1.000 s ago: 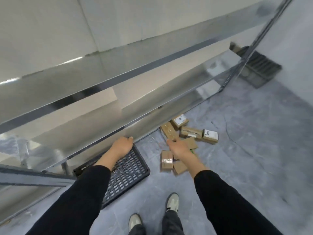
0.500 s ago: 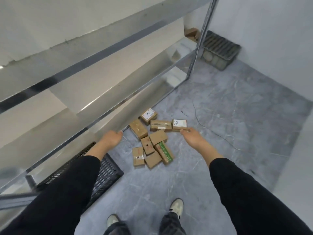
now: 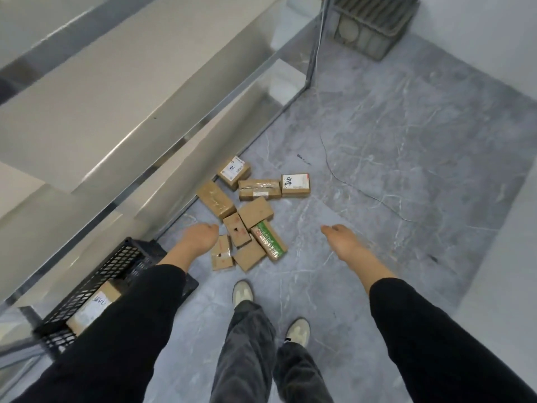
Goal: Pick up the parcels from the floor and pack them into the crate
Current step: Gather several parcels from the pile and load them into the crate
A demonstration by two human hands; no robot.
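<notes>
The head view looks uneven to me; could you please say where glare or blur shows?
In the head view, the metal shelving carries bright glare streaks; the black crate smears at the lower left edge; the parcels look fairly sharp under soft, even light.

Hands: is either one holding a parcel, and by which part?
Nothing is held. The left hand and right hand hang empty above the parcels on the floor.

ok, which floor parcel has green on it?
The parcel at the near right edge of the pile: green-printed top. The rest are plain brown or white-labelled.
</notes>
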